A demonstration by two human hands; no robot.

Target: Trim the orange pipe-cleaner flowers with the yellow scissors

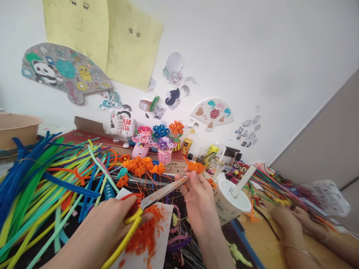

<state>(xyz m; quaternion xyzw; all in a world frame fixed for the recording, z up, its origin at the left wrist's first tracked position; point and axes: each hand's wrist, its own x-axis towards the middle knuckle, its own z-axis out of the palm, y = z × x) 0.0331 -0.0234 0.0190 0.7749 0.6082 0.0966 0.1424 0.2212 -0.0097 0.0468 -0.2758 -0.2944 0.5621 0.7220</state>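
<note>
My left hand (110,216) is closed around a pair of scissors (164,192) with yellow handles. Their blades point up and right, and the tips reach the fingers of my right hand (198,201). That hand pinches an orange pipe-cleaner flower (195,167) between thumb and fingertips. Beneath the scissors lies a white sheet of paper (165,224) strewn with orange fuzz clippings (144,239). Several finished orange flowers (143,165) on thin stems rest just behind my hands.
Loose coloured pipe cleaners (67,179) heap up at left. Potted pipe-cleaner flowers (164,145) and bottles (187,142) line the wall. A white-lidded paper tub (231,201) stands right of my right hand. Another person's hands (288,224) rest on the wooden table (260,239).
</note>
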